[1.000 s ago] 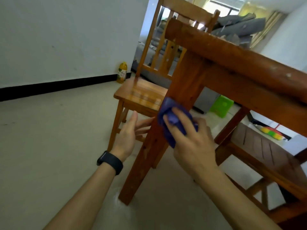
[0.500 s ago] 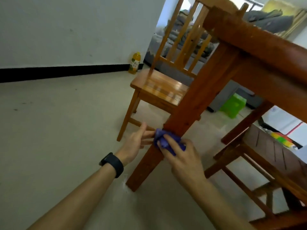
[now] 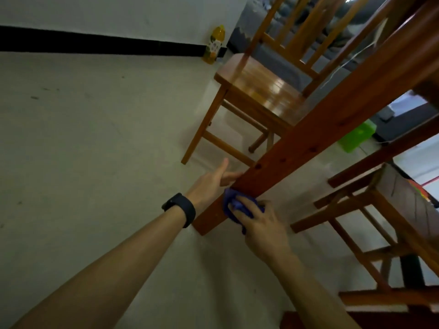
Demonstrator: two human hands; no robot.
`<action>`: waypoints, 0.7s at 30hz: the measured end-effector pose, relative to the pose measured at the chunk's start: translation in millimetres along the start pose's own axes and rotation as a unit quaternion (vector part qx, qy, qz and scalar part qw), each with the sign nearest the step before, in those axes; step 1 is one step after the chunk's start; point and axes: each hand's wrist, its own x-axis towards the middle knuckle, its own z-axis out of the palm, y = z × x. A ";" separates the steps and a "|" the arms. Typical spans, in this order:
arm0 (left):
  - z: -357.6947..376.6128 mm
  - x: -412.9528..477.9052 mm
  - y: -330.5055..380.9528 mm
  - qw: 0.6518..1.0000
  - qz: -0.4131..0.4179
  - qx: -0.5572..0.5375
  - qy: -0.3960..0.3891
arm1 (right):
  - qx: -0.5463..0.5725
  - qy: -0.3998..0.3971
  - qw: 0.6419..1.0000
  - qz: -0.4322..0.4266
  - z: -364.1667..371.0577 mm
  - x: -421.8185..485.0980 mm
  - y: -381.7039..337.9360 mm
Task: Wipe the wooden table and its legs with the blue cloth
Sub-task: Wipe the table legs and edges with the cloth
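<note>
A reddish-brown table leg (image 3: 306, 148) runs diagonally from the upper right down to the floor near the centre. The blue cloth (image 3: 231, 205) is bunched against the leg close to its foot. My right hand (image 3: 259, 222) grips the cloth and presses it on the near face of the leg. My left hand (image 3: 211, 184), with a black watch on the wrist, is behind the leg with thumb raised and fingers reaching past its far side; the fingertips are hidden by the wood.
A wooden chair (image 3: 256, 91) stands just behind the leg. A second wooden chair or stool (image 3: 380, 210) is at right under the table. A yellow bottle (image 3: 213, 45) stands by the wall. A green box (image 3: 354, 136) lies beyond. Pale bare floor (image 3: 83, 150) spreads to the left.
My right hand has slid the cloth down the leg from about mid-height to near its foot. My left hand followed down behind the leg. The view tilted downward.
</note>
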 end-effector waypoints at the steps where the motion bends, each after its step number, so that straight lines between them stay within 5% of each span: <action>1: -0.9 0.7 -2.6 1.000 -0.001 0.000 0.001 | 0.009 0.024 1.000 0.012 -8.1 3.6 -0.3; 4: -1.2 3.3 -10.4 1.000 -0.002 0.006 0.002 | 0.062 0.200 0.970 0.124 -42.1 21.2 8.3; 6: 0.2 5.7 -14.1 1.000 -0.005 -0.003 0.003 | 0.073 0.247 0.952 0.165 -38.1 26.9 14.4; 12: -4.7 15.6 -20.3 0.999 -0.026 -0.043 0.002 | 0.072 -0.001 0.997 0.027 41.9 2.7 -25.2; 18: -2.0 20.6 -34.3 0.999 -0.023 -0.034 0.031 | 0.049 0.182 0.973 0.130 30.3 10.8 -15.4; 21: -3.7 23.8 -35.3 0.998 -0.035 -0.047 0.017 | 0.063 0.064 0.995 0.053 82.4 -5.4 -34.0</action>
